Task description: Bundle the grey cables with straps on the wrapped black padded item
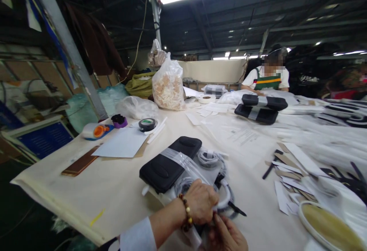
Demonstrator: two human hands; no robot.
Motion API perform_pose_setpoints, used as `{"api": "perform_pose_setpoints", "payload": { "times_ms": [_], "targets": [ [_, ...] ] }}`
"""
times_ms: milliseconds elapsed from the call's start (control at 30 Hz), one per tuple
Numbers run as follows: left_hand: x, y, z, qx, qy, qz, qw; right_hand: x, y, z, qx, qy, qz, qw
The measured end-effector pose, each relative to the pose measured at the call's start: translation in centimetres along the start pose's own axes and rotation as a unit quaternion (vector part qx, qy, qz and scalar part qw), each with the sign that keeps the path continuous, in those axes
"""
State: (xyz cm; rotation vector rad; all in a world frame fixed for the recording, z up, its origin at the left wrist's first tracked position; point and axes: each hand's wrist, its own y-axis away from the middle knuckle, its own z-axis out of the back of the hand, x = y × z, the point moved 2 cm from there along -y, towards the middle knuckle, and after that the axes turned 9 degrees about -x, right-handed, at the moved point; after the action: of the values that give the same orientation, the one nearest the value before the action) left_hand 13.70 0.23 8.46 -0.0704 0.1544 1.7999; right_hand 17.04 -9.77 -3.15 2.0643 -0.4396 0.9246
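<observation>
In front of me on the table lies a black padded piece [164, 167] with a band of clear plastic film [183, 162] across it. Bundled against its right side are a coil of grey wrapped cord [208, 158], a white curved tube [226, 194] and a thin black strap [237, 209]. My left hand [200, 202], with a beaded bracelet at the wrist, is closed over the near end of this bundle. Right below it, at the bottom edge, my right hand [229, 235] has thumb and fingers pinched together. What either hand grips is hidden between the fingers.
Left on the table are white sheets [122, 143], black tape [147, 124], a tape dispenser [96, 131] and a brown strip [80, 162]. Paper scraps [295, 178] and a round tub [329, 224] lie right. Further back are two stacked black pieces [259, 108], a full plastic bag [168, 84] and a co-worker [268, 77].
</observation>
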Motion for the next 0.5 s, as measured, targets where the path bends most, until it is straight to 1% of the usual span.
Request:
{"api": "perform_pose_setpoints", "payload": {
  "times_ms": [67, 133, 300, 500],
  "targets": [
    [-0.13, 0.25, 0.05, -0.004, 0.0, 0.003, 1.0, 0.12, 0.03, -0.03, 0.0, 0.006, -0.007, 1.0],
    [-0.27, 0.48, 0.05, -0.007, -0.001, 0.008, 1.0, 0.03, -0.07, -0.07, -0.012, 0.01, 0.001, 1.0],
    [-0.46, 0.76, -0.04, -0.012, -0.009, 0.016, 1.0, -0.52, -0.12, -0.28, -0.016, 0.011, 0.009, 1.0],
    [-0.44, 1.06, -0.36, -0.024, -0.016, 0.0, 1.0, -0.09, 0.5, -0.54, -0.023, 0.011, 0.007, 1.0]
  ]
}}
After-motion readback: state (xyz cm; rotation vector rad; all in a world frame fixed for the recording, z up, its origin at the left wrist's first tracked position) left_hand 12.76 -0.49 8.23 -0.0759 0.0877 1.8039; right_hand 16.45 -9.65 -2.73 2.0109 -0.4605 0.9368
